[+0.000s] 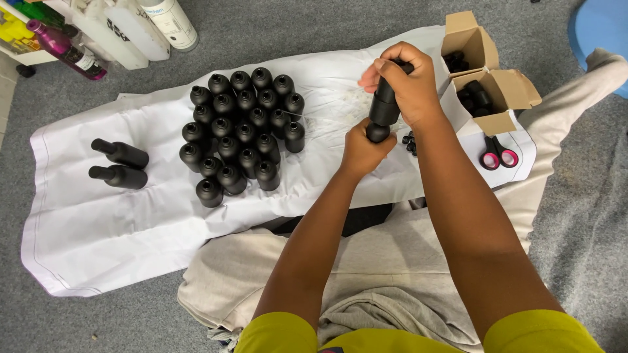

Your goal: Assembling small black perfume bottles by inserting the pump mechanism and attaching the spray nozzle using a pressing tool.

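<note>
Both my hands hold one matte black bottle (384, 110) above a white cloth (131, 216). My left hand (363, 149) grips its lower end. My right hand (405, 85) wraps around its top, hiding the cap. Left of my hands, several black bottles (241, 134) stand upright in a tight cluster. Two capped black bottles (121, 165) lie on their sides further left.
Two open cardboard boxes (487, 72) with black parts sit at the right. Pink-handled scissors (497, 155) lie beside them, and small black caps (410, 140) lie near my right wrist. White and purple bottles (118, 29) stand at the top left on grey carpet.
</note>
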